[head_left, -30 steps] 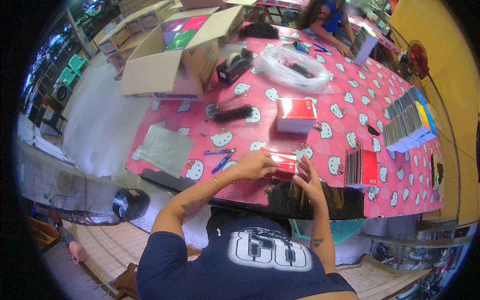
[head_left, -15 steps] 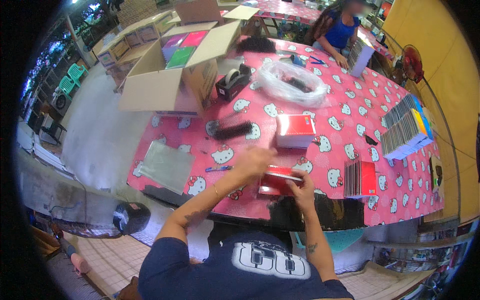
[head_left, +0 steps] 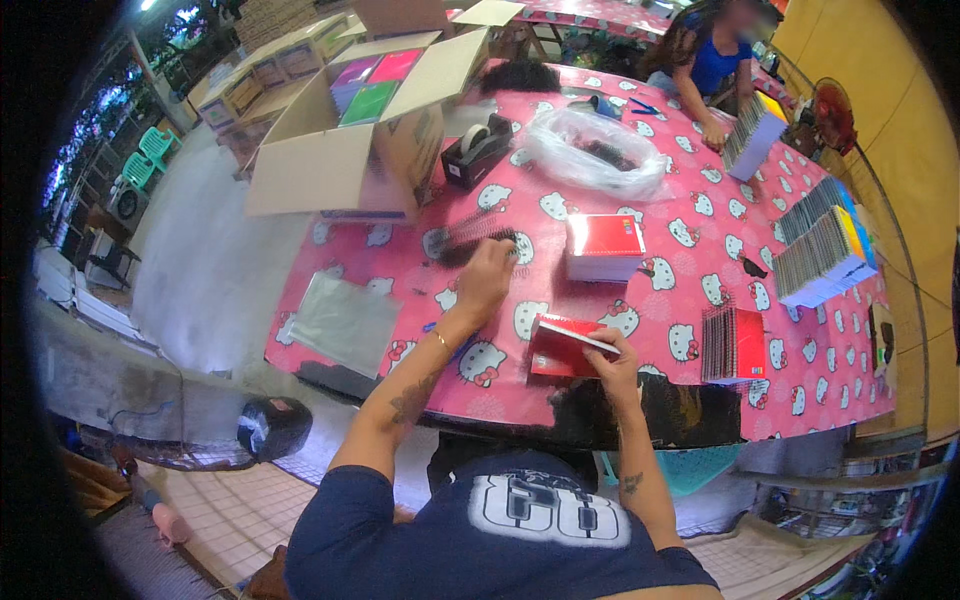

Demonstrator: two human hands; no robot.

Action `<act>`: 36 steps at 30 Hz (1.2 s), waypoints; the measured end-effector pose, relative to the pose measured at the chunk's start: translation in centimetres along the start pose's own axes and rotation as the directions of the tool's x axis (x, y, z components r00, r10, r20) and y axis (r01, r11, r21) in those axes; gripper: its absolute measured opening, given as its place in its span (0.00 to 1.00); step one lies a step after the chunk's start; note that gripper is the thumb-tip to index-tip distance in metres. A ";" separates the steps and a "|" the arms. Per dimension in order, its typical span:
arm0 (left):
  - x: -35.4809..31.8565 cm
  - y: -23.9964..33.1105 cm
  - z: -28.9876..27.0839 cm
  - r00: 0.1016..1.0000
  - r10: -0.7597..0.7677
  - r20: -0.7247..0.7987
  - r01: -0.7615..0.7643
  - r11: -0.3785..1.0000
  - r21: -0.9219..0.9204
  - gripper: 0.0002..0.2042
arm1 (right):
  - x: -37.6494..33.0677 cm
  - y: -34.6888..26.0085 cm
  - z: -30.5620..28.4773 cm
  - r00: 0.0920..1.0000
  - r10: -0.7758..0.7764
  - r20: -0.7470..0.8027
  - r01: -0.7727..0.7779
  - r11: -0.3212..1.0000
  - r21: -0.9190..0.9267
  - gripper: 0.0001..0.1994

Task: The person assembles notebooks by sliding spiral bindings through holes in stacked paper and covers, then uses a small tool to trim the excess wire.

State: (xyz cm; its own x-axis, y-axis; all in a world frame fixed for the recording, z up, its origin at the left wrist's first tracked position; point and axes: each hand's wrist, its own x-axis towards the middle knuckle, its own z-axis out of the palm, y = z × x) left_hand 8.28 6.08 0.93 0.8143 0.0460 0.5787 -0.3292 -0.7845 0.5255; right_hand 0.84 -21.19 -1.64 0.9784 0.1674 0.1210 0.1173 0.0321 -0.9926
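My right hand grips a red-covered notebook at its right end, near the table's front edge; small holes run along the notebook's upper edge. My left hand is up and to the left, fingers curled at the right end of a pile of black spiral binding coils. Its fingertips are pinched on a coil there, though the fingers partly hide it. Just beyond the notebook stands a stack of red-covered notebooks. To the right, several red notebooks with coils stand in a row.
An open carton of notebooks stands at the far left beside a tape dispenser. Clear plastic sheets lie front left. Behind are a plastic bag and, at the right, bound notebooks. A co-worker handles another stack.
My left hand has moved from above the notebook up and left to the coil pile. My right hand keeps hold of the notebook. The co-worker's stack now leans more.
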 end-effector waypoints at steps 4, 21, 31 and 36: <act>-2.9 1.3 -2.1 0.991 -0.052 0.120 0.065 0.993 -0.103 0.13 | -0.1 -0.9 0.2 0.999 0.049 0.025 -0.050 0.998 0.050 0.10; -8.6 5.9 -3.9 0.988 -0.100 0.121 0.132 0.947 -0.293 0.12 | 0.2 -0.3 0.3 0.997 0.066 0.044 -0.069 0.994 0.080 0.11; -10.9 6.9 -1.3 0.895 0.247 0.370 -0.273 0.962 0.017 0.21 | 0.8 -0.4 -2.2 0.988 0.009 -0.157 0.012 0.991 0.132 0.10; -9.7 6.1 -1.6 0.949 0.058 0.310 -0.067 0.998 0.018 0.20 | 0.9 -0.6 -1.5 0.993 -0.022 -0.113 0.031 0.997 0.074 0.10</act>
State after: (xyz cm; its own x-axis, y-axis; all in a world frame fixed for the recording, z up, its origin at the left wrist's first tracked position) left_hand -2.41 1.77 -0.50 0.9018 -0.1937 0.3862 -0.3744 -0.7965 0.4747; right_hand 1.91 -22.50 -0.93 0.9886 0.0538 0.1409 0.1344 0.1099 -0.9848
